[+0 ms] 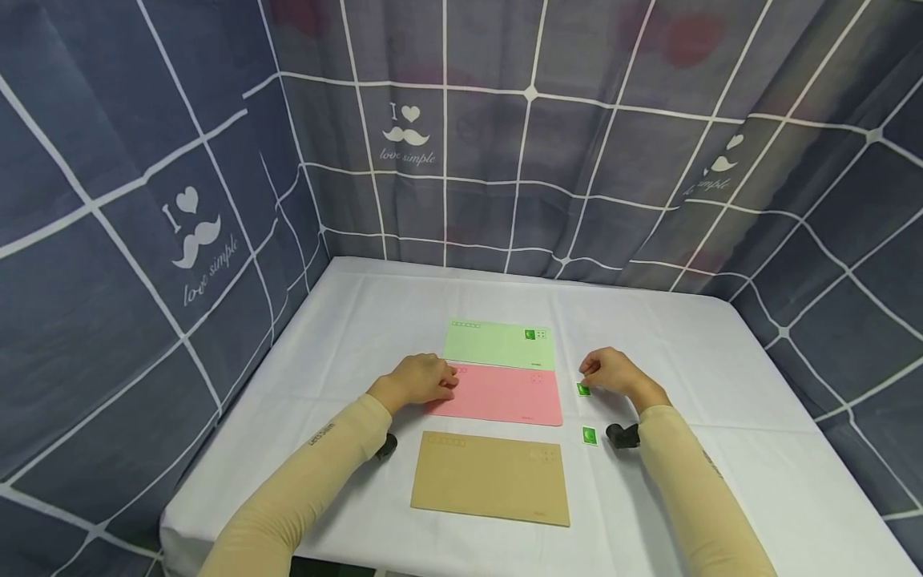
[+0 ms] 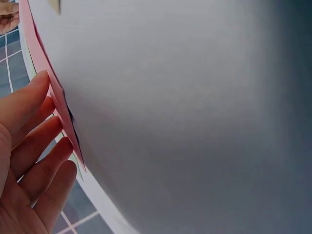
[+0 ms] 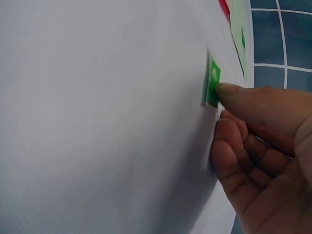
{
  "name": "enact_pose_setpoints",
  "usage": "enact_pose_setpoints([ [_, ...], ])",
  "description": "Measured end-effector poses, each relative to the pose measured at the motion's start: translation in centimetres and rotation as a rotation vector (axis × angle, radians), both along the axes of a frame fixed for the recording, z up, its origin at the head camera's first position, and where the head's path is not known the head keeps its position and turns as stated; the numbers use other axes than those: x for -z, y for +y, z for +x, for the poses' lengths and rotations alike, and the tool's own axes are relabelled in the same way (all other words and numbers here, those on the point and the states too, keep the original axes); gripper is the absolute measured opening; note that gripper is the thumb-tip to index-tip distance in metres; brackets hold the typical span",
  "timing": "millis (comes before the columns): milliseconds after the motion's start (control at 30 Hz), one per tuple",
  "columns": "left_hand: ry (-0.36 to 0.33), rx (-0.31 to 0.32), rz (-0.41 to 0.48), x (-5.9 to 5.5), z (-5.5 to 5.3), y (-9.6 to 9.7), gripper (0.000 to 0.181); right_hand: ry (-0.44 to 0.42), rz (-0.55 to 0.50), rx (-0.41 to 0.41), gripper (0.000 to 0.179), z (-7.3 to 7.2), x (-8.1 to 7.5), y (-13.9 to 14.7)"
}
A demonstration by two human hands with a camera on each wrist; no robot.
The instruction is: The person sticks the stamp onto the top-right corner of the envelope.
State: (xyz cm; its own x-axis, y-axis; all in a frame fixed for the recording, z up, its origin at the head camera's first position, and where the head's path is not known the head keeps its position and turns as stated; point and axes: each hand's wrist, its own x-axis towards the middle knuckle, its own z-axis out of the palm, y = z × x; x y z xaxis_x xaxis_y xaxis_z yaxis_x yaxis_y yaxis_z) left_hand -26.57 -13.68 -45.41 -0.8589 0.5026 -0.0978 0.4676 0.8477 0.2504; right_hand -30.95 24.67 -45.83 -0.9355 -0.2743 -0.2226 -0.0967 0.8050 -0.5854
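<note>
Pickup is apparently being performed: a green stamp (image 3: pixel 213 80) right of the pink envelope (image 1: pixel 505 398), touched by the relaxed left hand (image 1: pixel 416 378), is being pinched by the right hand (image 1: pixel 616 374); lifting is seemingly being required.

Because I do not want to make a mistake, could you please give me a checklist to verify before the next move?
1. Left hand on pink envelope: ok, at its left end.
2. Stamp in right hand: ok, fingers pinch it.
3. That stamp fully off the table: cannot tell.
4. Pink envelope's top right corner free: ok, nothing covers it.
5. Green envelope stamped: ok, top right.
6. Brown envelope stamped: not ok; a loose stamp lies apart from it.
</note>
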Motion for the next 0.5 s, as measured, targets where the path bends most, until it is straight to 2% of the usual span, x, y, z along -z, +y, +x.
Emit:
enact_pose_setpoints([
  [500,-0.006,-0.004,-0.008,-0.13,0.07,0.12,0.032,-0.007,0.044,0.008,0.010,0.27,-0.20,-0.35],
])
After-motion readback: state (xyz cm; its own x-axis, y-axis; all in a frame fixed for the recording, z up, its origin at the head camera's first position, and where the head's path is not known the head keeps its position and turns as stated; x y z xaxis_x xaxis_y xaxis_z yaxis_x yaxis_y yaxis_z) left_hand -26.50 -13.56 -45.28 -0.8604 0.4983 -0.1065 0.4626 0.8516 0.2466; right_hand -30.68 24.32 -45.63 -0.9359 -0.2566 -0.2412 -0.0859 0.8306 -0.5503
